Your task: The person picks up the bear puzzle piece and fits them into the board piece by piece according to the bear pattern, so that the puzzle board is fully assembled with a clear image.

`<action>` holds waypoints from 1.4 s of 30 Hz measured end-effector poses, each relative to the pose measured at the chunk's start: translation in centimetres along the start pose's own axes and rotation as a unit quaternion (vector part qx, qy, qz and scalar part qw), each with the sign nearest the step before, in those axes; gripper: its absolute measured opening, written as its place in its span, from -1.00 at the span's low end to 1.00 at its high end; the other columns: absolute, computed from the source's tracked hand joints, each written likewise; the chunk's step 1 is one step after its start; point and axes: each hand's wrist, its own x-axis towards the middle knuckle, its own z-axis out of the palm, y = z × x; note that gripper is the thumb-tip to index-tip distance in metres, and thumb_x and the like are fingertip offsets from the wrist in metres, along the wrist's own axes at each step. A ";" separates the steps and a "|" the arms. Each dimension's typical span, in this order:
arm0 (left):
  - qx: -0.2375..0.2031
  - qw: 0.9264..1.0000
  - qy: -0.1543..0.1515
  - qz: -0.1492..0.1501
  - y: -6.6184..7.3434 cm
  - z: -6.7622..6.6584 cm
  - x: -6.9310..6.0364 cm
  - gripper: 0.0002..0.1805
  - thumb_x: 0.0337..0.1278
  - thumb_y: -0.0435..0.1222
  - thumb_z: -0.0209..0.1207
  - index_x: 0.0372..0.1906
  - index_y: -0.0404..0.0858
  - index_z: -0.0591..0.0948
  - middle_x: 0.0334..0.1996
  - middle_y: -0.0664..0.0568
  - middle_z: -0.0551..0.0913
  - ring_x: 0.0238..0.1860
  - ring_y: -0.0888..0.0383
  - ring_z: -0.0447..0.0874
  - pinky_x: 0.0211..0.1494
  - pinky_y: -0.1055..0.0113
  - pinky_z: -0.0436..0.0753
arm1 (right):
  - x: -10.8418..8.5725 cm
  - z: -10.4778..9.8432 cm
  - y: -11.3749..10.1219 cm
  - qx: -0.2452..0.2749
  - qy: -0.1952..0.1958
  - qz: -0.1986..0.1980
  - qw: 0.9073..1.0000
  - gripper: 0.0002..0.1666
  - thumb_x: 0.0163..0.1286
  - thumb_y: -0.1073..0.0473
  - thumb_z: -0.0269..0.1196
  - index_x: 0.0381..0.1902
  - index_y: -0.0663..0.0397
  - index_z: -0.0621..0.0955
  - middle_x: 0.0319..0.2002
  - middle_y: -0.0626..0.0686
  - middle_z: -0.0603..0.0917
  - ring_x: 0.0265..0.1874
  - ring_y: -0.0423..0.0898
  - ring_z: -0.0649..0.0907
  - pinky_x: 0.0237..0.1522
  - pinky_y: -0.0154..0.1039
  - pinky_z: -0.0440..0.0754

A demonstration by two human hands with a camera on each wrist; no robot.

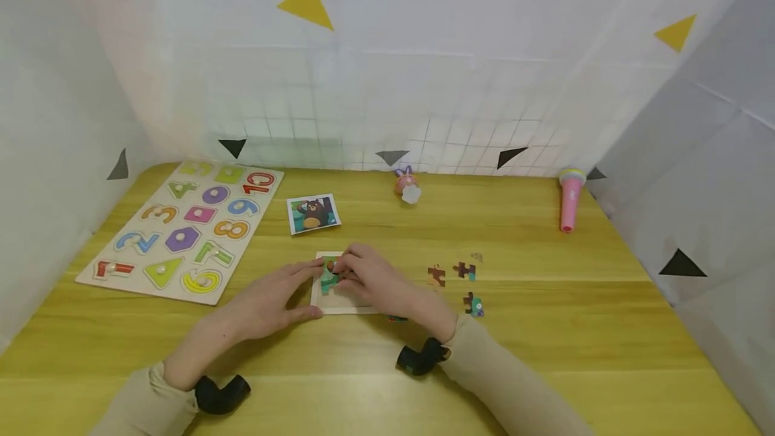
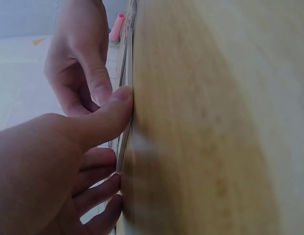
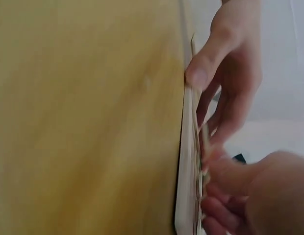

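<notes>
A shallow wooden puzzle tray (image 1: 348, 311) lies flat on the table, with a green picture piece (image 1: 327, 283) in its upper left part. My left hand (image 1: 266, 301) grips the tray at its left side, the thumb on the near corner and the fingers along the left and far edges. Over the tray, my right hand (image 1: 375, 281) pinches a small puzzle piece (image 3: 205, 142), seen edge-on and tilted in the right wrist view. Its picture is mostly hidden by the fingers. Another piece (image 1: 396, 319) peeks out beneath the right wrist.
Several loose pieces, including a brown one (image 1: 436, 275) and a teal one (image 1: 474, 305), lie to the right. Behind the tray are a bear picture card (image 1: 313, 213) and a small bunny-eared toy (image 1: 407, 184). A number puzzle board (image 1: 200, 234) lies left, a pink toy microphone (image 1: 570, 200) far right.
</notes>
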 end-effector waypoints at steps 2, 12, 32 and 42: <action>0.003 1.000 -0.002 -0.002 0.0 0.1 0.0 -0.16 0.24 0.15 0.23 0.51 -0.14 0.30 0.52 -0.06 0.25 0.48 -0.14 0.27 0.45 -0.14 0.34 | 0.0 0.4 -0.1 -0.005 0.002 -0.001 1.000 -0.76 0.43 0.17 0.29 -0.03 0.19 0.63 -0.10 0.05 0.57 -0.09 -0.06 0.54 0.04 -0.21 0.56; 0.001 1.000 -0.003 0.005 -0.1 -0.1 0.0 -0.20 0.26 0.13 0.23 0.51 -0.09 0.30 0.51 -0.11 0.27 0.45 -0.17 0.30 0.44 -0.17 0.35 | 0.0 1.6 0.3 -0.012 0.052 -0.008 0.999 -0.76 0.37 0.17 0.35 -0.08 0.18 0.67 -0.12 0.06 0.58 -0.12 -0.06 0.50 -0.03 -0.20 0.52; 0.027 0.999 0.002 0.033 -0.1 -0.1 0.0 -0.24 0.29 0.09 0.22 0.47 -0.18 0.38 0.53 -0.07 0.24 0.46 -0.14 0.30 0.43 -0.13 0.38 | 0.0 2.0 0.4 -0.003 0.069 0.023 0.997 -0.76 0.34 0.14 0.39 -0.10 0.12 0.74 -0.13 0.00 0.61 -0.12 -0.13 0.53 -0.08 -0.26 0.57; 0.032 0.998 -0.010 0.049 0.5 0.0 -0.1 -0.28 0.37 0.02 0.18 0.49 -0.25 0.34 0.54 -0.04 0.21 0.53 -0.09 0.18 0.48 -0.06 0.34 | -0.4 1.2 0.8 0.020 0.069 0.044 0.996 -0.78 0.33 0.18 0.39 -0.11 0.14 0.73 -0.13 0.06 0.59 -0.20 -0.10 0.55 -0.20 -0.30 0.58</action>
